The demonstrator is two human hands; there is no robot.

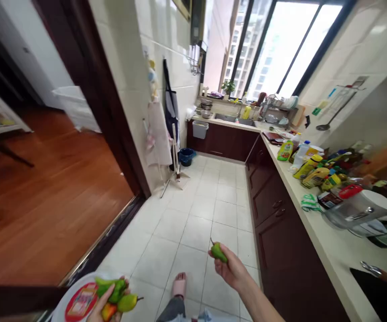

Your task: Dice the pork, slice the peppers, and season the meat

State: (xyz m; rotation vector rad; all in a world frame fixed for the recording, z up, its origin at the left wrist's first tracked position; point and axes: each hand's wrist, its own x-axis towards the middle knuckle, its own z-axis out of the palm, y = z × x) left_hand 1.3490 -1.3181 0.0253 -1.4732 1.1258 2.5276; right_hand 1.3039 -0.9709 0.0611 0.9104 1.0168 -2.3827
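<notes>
My right hand (231, 268) is closed around a green pepper (219, 252), whose stem points up and to the left. At the lower left, my left hand (106, 304) grips several peppers (116, 290). Most of these are green, one is yellow-green with a dark stem, and one is partly red and orange. Just behind that hand is a round white lid or tub (62, 299) with a red printed label. It stands near the door frame, and its lower part is cut off by the picture edge.
A counter (317, 241) runs along the right, crowded with bottles (309, 167) and a clear container (357, 210). The sink (233, 120) lies at the far end below the window. Aprons (160, 134) hang on the left wall above a blue bucket (187, 156). A doorway opens left.
</notes>
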